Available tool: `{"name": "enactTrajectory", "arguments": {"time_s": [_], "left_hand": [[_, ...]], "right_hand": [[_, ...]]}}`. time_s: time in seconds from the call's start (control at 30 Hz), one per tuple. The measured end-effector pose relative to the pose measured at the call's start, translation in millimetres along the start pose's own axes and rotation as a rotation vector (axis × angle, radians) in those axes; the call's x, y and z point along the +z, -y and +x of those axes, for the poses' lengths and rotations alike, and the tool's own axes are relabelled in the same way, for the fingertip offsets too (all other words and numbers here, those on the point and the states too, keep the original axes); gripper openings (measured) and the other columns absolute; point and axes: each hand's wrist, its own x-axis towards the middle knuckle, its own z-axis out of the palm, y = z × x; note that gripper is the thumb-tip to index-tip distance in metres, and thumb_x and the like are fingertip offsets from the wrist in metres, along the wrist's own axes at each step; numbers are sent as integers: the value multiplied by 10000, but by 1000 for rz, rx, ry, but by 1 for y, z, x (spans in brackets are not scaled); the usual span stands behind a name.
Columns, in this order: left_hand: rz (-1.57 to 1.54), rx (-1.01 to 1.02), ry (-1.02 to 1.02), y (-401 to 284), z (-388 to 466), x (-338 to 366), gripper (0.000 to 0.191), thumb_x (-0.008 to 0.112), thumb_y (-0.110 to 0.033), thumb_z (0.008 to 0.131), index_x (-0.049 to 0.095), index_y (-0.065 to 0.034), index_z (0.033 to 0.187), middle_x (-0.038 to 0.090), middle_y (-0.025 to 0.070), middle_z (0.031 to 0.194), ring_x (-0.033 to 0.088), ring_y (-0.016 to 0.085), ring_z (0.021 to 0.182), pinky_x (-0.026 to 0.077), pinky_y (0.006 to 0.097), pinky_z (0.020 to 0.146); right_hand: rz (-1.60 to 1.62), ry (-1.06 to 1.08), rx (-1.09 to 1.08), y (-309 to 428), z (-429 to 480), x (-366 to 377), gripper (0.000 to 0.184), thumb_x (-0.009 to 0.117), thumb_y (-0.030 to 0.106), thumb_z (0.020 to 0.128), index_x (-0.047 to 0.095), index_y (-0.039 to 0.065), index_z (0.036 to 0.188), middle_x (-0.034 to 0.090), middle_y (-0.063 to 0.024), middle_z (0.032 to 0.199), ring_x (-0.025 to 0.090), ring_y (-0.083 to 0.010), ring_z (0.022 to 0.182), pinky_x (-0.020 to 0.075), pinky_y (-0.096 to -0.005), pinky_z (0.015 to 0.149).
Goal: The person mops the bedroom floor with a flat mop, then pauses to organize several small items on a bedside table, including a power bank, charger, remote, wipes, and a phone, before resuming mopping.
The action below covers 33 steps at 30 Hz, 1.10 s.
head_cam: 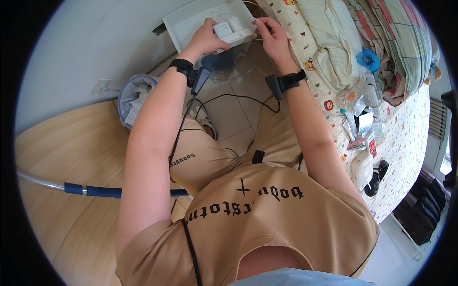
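My left hand grips a white power strip from its left end, thumb at the near side. A square white charger plug and a second, rounder white plug sit on the strip. At the strip's right end, my right hand pinches a thin white cable between thumb and fingers. Where that cable ends cannot be made out. Both hands are over a white open-topped box or small cabinet against the wall.
A lined waste bin stands at left by a wooden panel. Below the hands is a clear plastic container. The bed on the right carries folded bedding and several small items. Black cords hang from my wrist devices.
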Motion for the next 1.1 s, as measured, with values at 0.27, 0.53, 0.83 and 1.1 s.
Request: {"name": "enactTrajectory", "arguments": {"time_s": [0.27,0.53,0.83,1.1], "left_hand": [[294,306,-20,-8,-36,6,878,968,-212,599,485,-21,1307,648,245,1271,722,415,1027,630,469,827],[393,319,110,-13,-95,30,819,898,-105,609,456,-69,1297,552,209,1275,692,498,984,609,536,799],[479,515,145,-24,-121,50,753,821,-16,658,490,-89,1331,527,144,1308,702,431,1017,612,507,804],[486,593,112,-17,-122,59,783,823,22,658,447,-72,1338,508,177,1267,723,437,969,615,507,764]], "right_hand": [[-38,180,172,61,-39,-25,217,673,212,1089,728,2,1071,616,60,800,501,-47,742,433,-254,662],[-475,346,338,86,-101,-44,372,771,329,990,713,22,1192,695,-130,991,680,-265,907,554,-376,802],[-528,595,39,65,-55,-39,654,905,228,729,678,88,1326,725,-170,1215,716,-365,1101,586,-432,940],[-625,891,159,43,-33,-33,538,953,236,611,795,76,1100,791,-164,1004,761,-346,911,608,-414,821]]}}
